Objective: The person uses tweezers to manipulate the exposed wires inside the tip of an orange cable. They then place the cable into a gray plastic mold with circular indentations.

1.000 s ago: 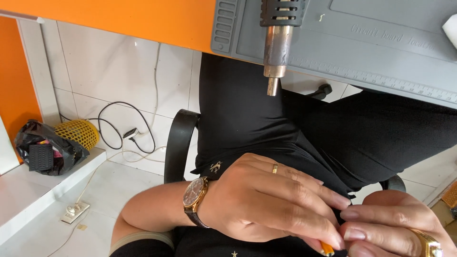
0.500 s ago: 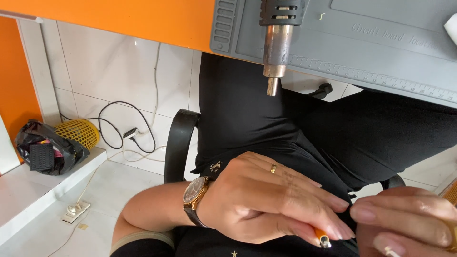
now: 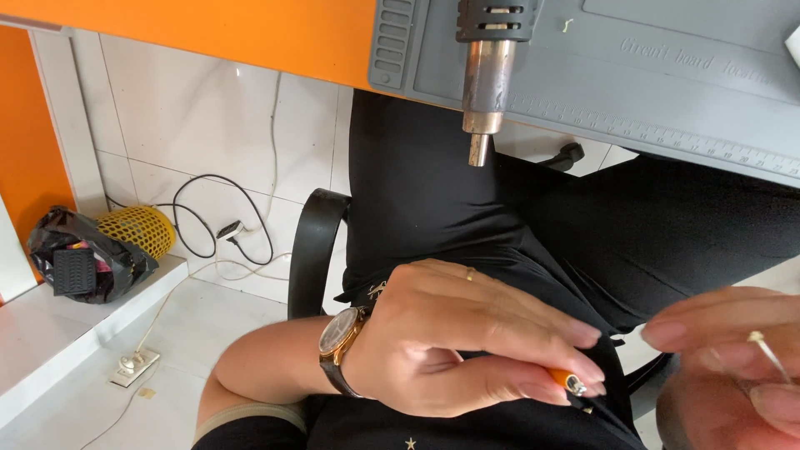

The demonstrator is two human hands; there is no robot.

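Head view shows me the left hand (image 3: 450,342) closed around an orange lighter (image 3: 565,382), the right hand (image 3: 733,358) pinching a thin pin (image 3: 767,350), below the grey desk mat (image 3: 633,75).

Head view, as I see it: my left hand (image 3: 467,342) pinching an orange lighter (image 3: 567,382), wristwatch (image 3: 337,350) on that wrist; my right hand (image 3: 733,358) holding a thin pin (image 3: 768,354); heat gun (image 3: 487,67) nozzle overhanging grey mat (image 3: 667,83) on orange tabletop (image 3: 208,33); black chair armrest (image 3: 312,246); yellow basket (image 3: 137,229).
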